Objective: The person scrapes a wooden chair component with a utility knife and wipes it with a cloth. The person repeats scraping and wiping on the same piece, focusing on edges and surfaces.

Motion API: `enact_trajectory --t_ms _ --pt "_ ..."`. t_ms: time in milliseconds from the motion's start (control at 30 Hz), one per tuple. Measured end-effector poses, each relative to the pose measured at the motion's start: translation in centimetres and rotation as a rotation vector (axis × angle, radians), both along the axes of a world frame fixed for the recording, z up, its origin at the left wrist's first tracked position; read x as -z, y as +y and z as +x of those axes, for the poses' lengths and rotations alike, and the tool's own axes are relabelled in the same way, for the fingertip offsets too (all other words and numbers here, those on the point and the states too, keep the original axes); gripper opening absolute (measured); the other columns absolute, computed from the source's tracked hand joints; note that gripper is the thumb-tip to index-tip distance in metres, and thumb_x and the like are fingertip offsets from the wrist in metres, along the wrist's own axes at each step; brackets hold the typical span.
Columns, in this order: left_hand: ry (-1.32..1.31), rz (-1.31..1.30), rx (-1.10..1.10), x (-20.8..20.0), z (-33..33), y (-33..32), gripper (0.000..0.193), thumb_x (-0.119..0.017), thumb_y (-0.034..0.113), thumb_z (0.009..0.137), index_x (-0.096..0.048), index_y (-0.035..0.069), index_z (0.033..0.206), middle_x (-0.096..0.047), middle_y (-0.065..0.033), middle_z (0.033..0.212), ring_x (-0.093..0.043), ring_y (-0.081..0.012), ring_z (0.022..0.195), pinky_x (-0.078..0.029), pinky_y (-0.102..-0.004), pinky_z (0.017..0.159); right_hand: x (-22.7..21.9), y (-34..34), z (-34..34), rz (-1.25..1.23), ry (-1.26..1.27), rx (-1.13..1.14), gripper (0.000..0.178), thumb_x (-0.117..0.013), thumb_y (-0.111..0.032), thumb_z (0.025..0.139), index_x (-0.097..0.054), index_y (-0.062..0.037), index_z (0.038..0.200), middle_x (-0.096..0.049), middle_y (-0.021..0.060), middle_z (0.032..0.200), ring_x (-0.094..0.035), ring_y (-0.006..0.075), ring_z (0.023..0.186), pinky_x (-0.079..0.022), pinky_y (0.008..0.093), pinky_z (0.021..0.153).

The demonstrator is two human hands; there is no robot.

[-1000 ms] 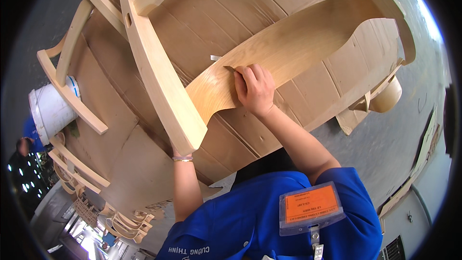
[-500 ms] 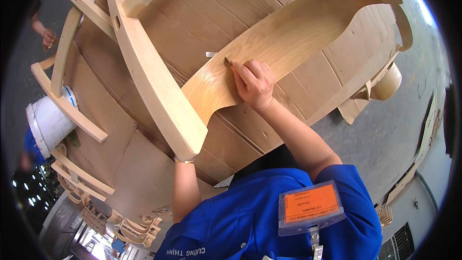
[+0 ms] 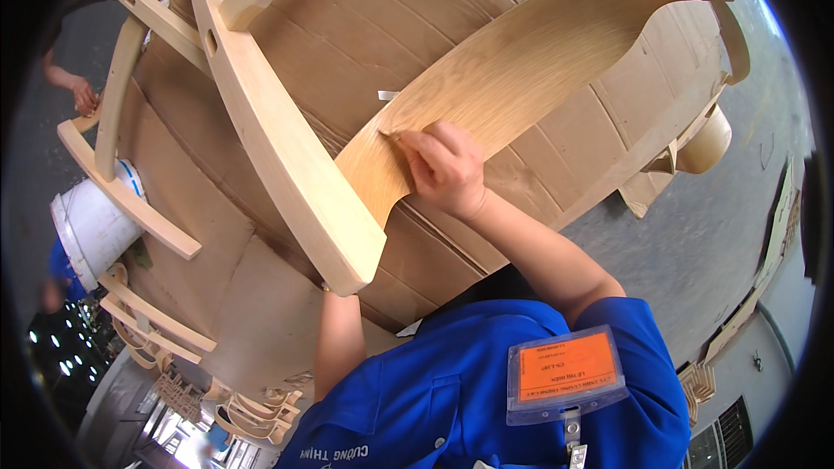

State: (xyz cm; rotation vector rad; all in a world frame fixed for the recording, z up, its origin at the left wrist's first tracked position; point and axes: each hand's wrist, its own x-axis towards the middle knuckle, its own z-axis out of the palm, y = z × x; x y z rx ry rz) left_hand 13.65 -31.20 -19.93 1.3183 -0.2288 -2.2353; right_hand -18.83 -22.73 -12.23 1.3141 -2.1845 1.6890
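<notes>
My right hand (image 3: 446,170) is pinched on a small thin brownish piece (image 3: 390,135), pressed to the curved wooden backrest panel (image 3: 521,61). What that piece is made of is too small to tell. The panel has a pale oak-like grain and runs from the chair leg up to the far right. My left forearm (image 3: 341,330) reaches up behind the thick pale chair leg (image 3: 287,148). Its hand is hidden there, so its fingers do not show.
Brown cardboard (image 3: 347,35) covers the work surface. A white bucket (image 3: 95,217) and another wooden frame (image 3: 130,200) stand at left. Another person's hand (image 3: 84,95) is at far left. At right, a tan round container (image 3: 705,141) sits past the cardboard edge. Chair parts (image 3: 252,417) stand lower left.
My right hand has slid left and slightly down along the panel with the small piece. The other person's hand has come down onto the left frame.
</notes>
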Motion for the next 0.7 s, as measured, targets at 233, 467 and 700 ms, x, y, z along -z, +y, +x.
enact_trajectory --t_ms 233,467,700 --pt "-0.007 0.002 0.025 0.3 0.0 0.0 0.044 -0.061 0.043 0.106 -0.060 0.012 0.138 -0.067 -0.0075 0.132 -0.065 -0.0232 0.106 -0.059 -0.0398 0.078 0.8 -0.1 -1.3 0.082 0.092 0.120 0.020 -0.080 0.004 0.078 -0.074 -0.0042 0.095 -0.058 0.0071 0.074 -0.056 0.0247 0.061 -0.045 0.0368 0.055" --pt "0.004 0.004 0.044 0.5 -0.1 -0.1 0.046 -0.060 0.044 0.107 -0.059 0.011 0.139 -0.067 -0.0078 0.133 -0.065 -0.0231 0.108 -0.059 -0.0403 0.080 0.0 -0.4 1.0 0.047 -0.024 0.016 0.018 -0.079 0.005 0.077 -0.074 -0.0035 0.092 -0.058 0.0073 0.073 -0.057 0.0242 0.060 -0.044 0.0361 0.054" --pt "0.003 -0.003 0.068 0.6 -0.5 -0.4 0.047 -0.058 0.044 0.108 -0.058 0.011 0.141 -0.067 -0.0082 0.135 -0.065 -0.0231 0.110 -0.059 -0.0407 0.082 -1.1 -0.1 1.9 0.017 -0.244 -0.037 0.012 -0.080 0.003 0.080 -0.075 -0.0022 0.089 -0.060 0.0082 0.074 -0.058 0.0233 0.061 -0.045 0.0342 0.055"
